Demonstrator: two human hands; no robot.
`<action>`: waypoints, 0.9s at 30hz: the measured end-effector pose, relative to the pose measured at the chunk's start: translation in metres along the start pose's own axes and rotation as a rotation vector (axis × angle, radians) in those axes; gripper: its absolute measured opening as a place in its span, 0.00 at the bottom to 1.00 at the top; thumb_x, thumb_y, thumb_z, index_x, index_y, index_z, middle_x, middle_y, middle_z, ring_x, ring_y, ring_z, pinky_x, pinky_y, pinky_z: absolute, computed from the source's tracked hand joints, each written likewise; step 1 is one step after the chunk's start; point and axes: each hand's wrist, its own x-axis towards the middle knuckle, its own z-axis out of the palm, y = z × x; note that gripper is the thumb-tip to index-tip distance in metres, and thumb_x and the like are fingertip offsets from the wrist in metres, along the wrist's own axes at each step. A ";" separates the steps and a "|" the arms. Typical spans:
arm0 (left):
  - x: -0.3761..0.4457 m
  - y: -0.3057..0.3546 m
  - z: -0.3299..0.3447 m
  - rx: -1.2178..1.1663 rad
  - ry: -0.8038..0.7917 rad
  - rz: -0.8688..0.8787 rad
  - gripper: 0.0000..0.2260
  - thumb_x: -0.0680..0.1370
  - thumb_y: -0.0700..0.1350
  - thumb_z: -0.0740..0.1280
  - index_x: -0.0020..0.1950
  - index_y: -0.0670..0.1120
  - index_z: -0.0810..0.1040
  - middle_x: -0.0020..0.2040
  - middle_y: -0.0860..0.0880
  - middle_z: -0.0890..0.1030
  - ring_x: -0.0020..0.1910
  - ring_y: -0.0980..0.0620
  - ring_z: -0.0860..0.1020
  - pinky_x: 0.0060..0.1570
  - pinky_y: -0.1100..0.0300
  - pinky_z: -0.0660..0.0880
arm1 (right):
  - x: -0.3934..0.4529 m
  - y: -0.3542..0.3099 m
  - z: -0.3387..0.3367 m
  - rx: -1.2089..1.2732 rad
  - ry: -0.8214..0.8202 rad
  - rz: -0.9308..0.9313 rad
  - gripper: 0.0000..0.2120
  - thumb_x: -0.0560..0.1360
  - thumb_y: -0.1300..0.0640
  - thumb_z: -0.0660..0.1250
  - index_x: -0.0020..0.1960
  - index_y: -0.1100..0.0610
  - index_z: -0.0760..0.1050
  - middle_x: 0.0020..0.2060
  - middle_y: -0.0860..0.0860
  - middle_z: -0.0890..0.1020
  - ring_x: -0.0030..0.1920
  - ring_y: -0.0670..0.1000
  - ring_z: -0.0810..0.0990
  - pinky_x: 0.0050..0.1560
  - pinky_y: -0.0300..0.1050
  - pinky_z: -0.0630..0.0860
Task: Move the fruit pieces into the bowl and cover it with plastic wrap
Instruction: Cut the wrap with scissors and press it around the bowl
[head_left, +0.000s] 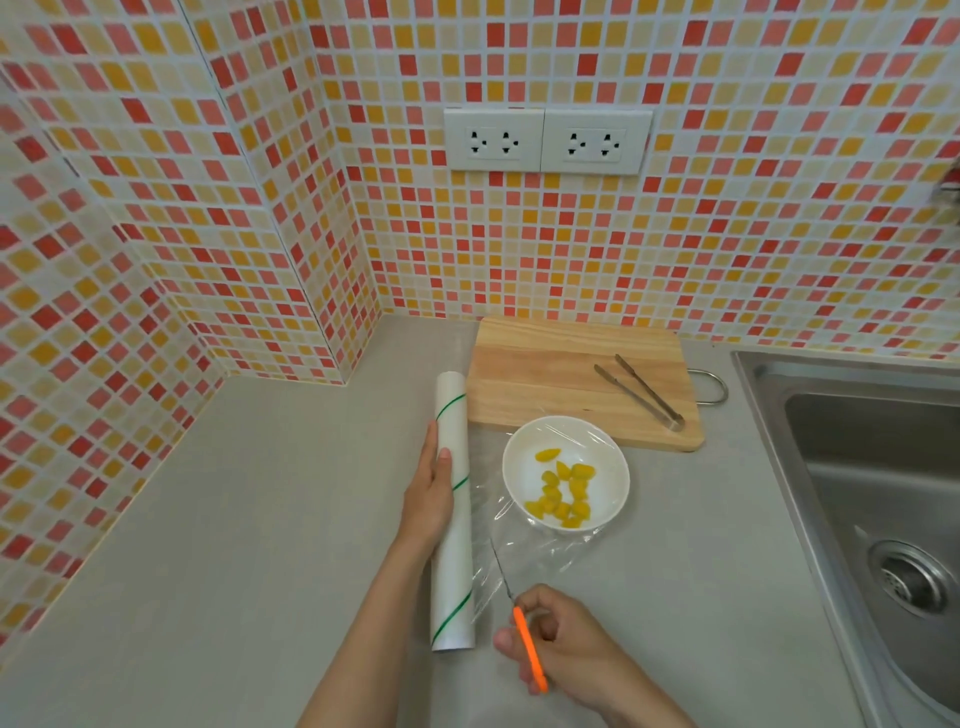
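Note:
A white bowl stands on the grey counter and holds several yellow fruit pieces. Clear plastic wrap stretches over the bowl and runs left to a white roll with green stripes. My left hand rests on the roll and holds it down. My right hand grips orange-handled scissors, whose blades point up into the wrap beside the roll.
A wooden cutting board lies behind the bowl with metal tongs on it. A steel sink fills the right side. The tiled wall with two sockets closes the back and left.

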 end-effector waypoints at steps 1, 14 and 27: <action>0.000 0.000 0.000 -0.003 0.000 0.001 0.21 0.82 0.53 0.51 0.76 0.61 0.54 0.76 0.60 0.60 0.73 0.56 0.62 0.68 0.63 0.55 | 0.001 0.002 0.002 0.022 0.033 -0.004 0.21 0.58 0.49 0.78 0.40 0.57 0.70 0.25 0.53 0.74 0.22 0.51 0.73 0.26 0.39 0.70; -0.002 -0.003 -0.002 -0.025 0.003 0.000 0.21 0.82 0.52 0.51 0.76 0.60 0.55 0.75 0.62 0.60 0.67 0.64 0.60 0.69 0.64 0.53 | 0.012 0.002 0.014 0.098 0.168 -0.034 0.17 0.63 0.53 0.78 0.39 0.57 0.71 0.20 0.48 0.71 0.24 0.51 0.70 0.27 0.41 0.69; -0.002 -0.002 -0.006 -0.010 0.000 0.007 0.21 0.82 0.53 0.50 0.76 0.60 0.53 0.75 0.62 0.58 0.69 0.63 0.59 0.70 0.62 0.52 | 0.028 -0.017 0.021 0.113 0.223 -0.031 0.20 0.60 0.45 0.78 0.38 0.56 0.72 0.18 0.48 0.74 0.20 0.48 0.71 0.23 0.38 0.70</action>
